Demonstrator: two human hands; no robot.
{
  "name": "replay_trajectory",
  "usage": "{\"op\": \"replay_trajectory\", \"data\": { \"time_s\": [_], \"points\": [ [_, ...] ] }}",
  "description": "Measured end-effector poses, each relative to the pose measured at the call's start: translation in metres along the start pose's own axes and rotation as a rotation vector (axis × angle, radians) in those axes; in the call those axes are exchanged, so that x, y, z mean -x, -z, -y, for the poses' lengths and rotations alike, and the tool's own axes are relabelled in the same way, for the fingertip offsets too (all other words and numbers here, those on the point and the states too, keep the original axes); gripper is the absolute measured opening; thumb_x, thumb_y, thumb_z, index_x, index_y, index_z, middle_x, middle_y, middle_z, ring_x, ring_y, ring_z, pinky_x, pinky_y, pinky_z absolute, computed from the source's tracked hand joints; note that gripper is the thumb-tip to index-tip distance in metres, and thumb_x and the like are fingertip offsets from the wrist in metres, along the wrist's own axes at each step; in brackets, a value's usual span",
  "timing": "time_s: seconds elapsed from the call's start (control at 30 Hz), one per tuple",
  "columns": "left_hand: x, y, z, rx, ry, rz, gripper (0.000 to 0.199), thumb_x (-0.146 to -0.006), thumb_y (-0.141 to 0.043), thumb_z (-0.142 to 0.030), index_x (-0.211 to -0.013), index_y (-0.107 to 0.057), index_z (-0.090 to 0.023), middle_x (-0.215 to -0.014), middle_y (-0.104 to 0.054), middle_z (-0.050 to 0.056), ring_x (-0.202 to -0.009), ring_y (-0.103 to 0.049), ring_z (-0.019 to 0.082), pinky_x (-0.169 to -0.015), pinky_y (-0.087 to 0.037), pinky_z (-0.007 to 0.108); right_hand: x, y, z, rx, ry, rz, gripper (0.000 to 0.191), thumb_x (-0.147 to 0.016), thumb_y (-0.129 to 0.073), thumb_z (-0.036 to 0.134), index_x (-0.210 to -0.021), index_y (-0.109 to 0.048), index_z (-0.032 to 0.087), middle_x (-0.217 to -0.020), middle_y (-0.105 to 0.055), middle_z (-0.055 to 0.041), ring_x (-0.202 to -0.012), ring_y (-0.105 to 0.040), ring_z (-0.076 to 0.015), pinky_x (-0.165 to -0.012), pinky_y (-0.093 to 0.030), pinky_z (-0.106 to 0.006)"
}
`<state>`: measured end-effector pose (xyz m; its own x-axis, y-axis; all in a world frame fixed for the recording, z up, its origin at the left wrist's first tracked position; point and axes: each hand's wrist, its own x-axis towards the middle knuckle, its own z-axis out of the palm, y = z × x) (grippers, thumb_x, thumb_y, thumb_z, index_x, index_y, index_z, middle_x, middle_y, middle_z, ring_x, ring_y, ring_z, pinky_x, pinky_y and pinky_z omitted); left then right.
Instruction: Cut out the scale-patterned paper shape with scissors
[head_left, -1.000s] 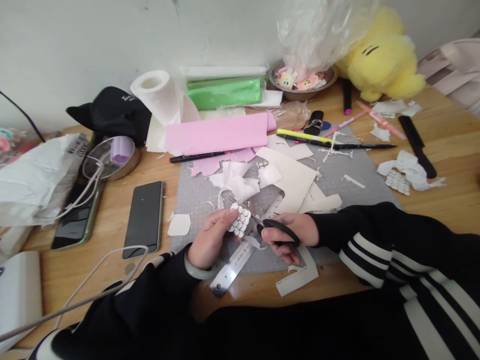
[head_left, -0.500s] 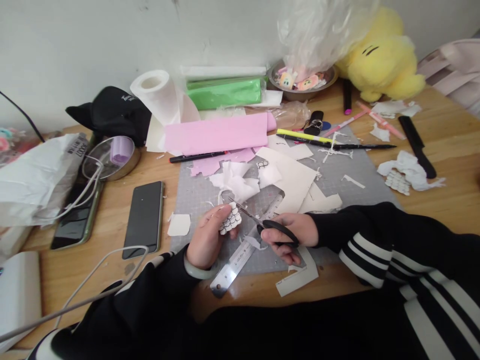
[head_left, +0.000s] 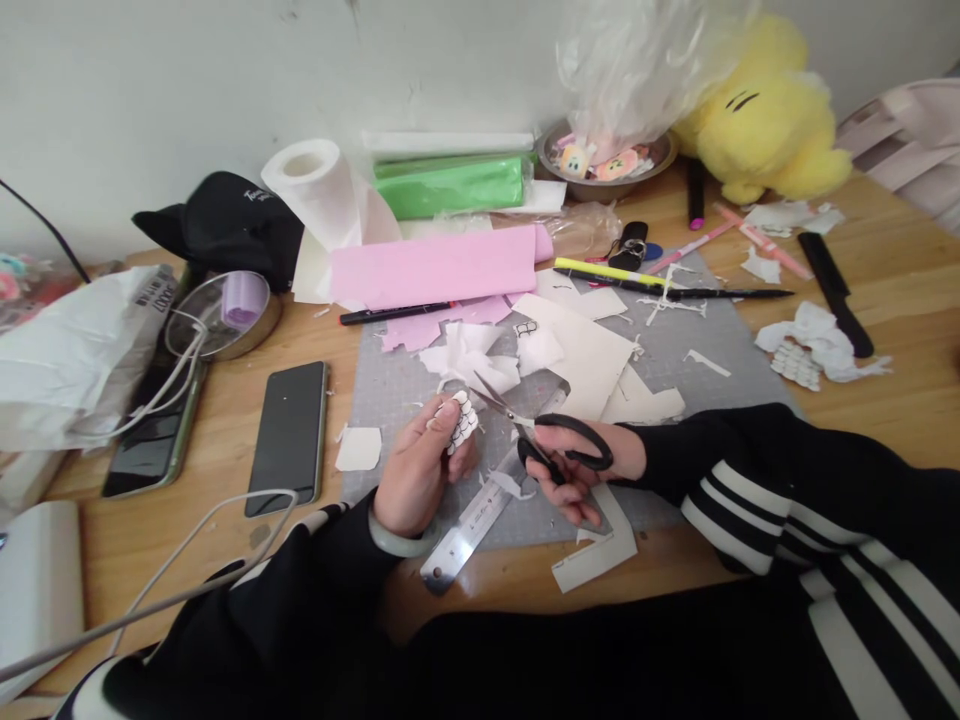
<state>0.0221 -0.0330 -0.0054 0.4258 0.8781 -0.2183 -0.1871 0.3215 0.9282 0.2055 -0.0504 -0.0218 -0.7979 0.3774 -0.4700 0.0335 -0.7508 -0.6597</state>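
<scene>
Between the thumb and fingers of my left hand (head_left: 420,467) is a small white paper cutout (head_left: 463,420) with black scalloped lines. My right hand (head_left: 581,465) has its fingers through the black handles of a pair of scissors (head_left: 559,440). The scissors' blades are parted and point up and left, just right of the cutout. Below the hands a metal ruler (head_left: 472,525) lies slanted on the grey cutting mat (head_left: 405,385). Crumpled white paper (head_left: 472,362) and cream card pieces (head_left: 577,345) lie just beyond the blades.
Folded pink paper (head_left: 435,268), a white paper roll (head_left: 315,200) and a green packet (head_left: 450,188) stand at the back. A phone (head_left: 287,435) lies left of the mat. A black comb (head_left: 834,290) and another scalloped cutout (head_left: 796,364) are at right. A cable (head_left: 202,525) crosses the lower left.
The scissors have opened wider, with their handles spread apart and the blades shifted slightly up and right. My left hand has turned the cutout a little.
</scene>
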Motion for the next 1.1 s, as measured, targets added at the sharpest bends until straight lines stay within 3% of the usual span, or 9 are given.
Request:
{"op": "replay_trajectory", "data": {
  "time_s": [0.13,0.27,0.43,0.5,0.7,0.87,1.1],
  "points": [
    [0.001,0.001,0.0,-0.007,0.017,-0.026,0.02,-0.088,-0.047,-0.033,-0.075,-0.046,-0.018,-0.048,-0.039,-0.007,-0.038,-0.029,0.006,-0.04,-0.02,0.022,-0.004,0.007,-0.006,0.005,0.021,0.058,0.054,-0.072,-0.049,0.069,-0.068,-0.04,0.016,-0.042,-0.046,0.0049,-0.04,-0.055,-0.0119,-0.034,-0.045,-0.021],
    [0.001,-0.002,-0.001,-0.067,-0.014,-0.036,0.028,-0.09,-0.041,-0.036,-0.068,-0.042,-0.018,-0.048,-0.041,-0.005,-0.039,-0.032,0.007,-0.042,-0.022,0.023,-0.003,0.009,-0.009,-0.003,0.055,0.088,0.049,-0.077,-0.048,0.063,-0.071,-0.042,0.015,-0.045,-0.048,0.0042,-0.042,-0.056,-0.0119,-0.035,-0.046,-0.02],
    [0.002,-0.002,-0.001,-0.094,-0.039,-0.096,0.032,-0.089,-0.042,-0.042,-0.065,-0.038,-0.021,-0.032,-0.029,-0.009,-0.032,-0.022,0.008,-0.038,-0.018,0.024,0.003,0.005,-0.005,0.012,0.085,0.091,0.055,-0.067,-0.056,0.067,-0.073,-0.047,0.013,-0.047,-0.05,0.0032,-0.045,-0.057,-0.0118,-0.035,-0.045,-0.018],
    [0.002,0.0,0.0,-0.114,-0.031,-0.097,0.031,-0.088,-0.043,-0.045,-0.069,-0.041,-0.021,-0.032,-0.032,-0.009,-0.032,-0.021,0.007,-0.037,-0.017,0.023,0.006,0.003,-0.004,0.044,0.095,0.082,0.059,-0.062,-0.059,0.069,-0.073,-0.049,0.012,-0.047,-0.049,0.0039,-0.044,-0.057,-0.0113,-0.035,-0.045,-0.017],
    [0.003,0.002,0.001,-0.137,0.082,0.003,0.03,-0.08,-0.057,-0.046,-0.073,-0.045,-0.019,-0.04,-0.045,-0.008,-0.033,-0.031,0.005,-0.034,-0.021,0.017,0.005,0.003,-0.005,0.091,0.129,0.039,0.055,-0.067,-0.058,0.066,-0.075,-0.049,0.012,-0.047,-0.047,0.0045,-0.042,-0.055,-0.0107,-0.034,-0.044,-0.018],
    [0.005,-0.001,-0.003,-0.17,0.175,0.11,0.032,-0.071,-0.068,-0.043,-0.068,-0.05,-0.016,-0.05,-0.049,-0.006,-0.039,-0.038,0.005,-0.038,-0.029,0.018,0.002,0.005,-0.008,0.049,0.106,0.027,0.053,-0.069,-0.057,0.065,-0.074,-0.049,0.013,-0.045,-0.046,0.0048,-0.043,-0.056,-0.0118,-0.034,-0.046,-0.02],
    [0.003,0.002,0.0,-0.217,0.035,-0.081,0.038,-0.083,-0.05,-0.045,-0.057,-0.043,-0.018,-0.04,-0.04,-0.005,-0.039,-0.033,0.008,-0.042,-0.025,0.024,0.004,0.004,-0.002,0.017,0.081,0.047,0.052,-0.07,-0.057,0.063,-0.076,-0.049,0.012,-0.047,-0.049,0.0046,-0.044,-0.057,-0.0108,-0.037,-0.048,-0.02]
  ]
}}
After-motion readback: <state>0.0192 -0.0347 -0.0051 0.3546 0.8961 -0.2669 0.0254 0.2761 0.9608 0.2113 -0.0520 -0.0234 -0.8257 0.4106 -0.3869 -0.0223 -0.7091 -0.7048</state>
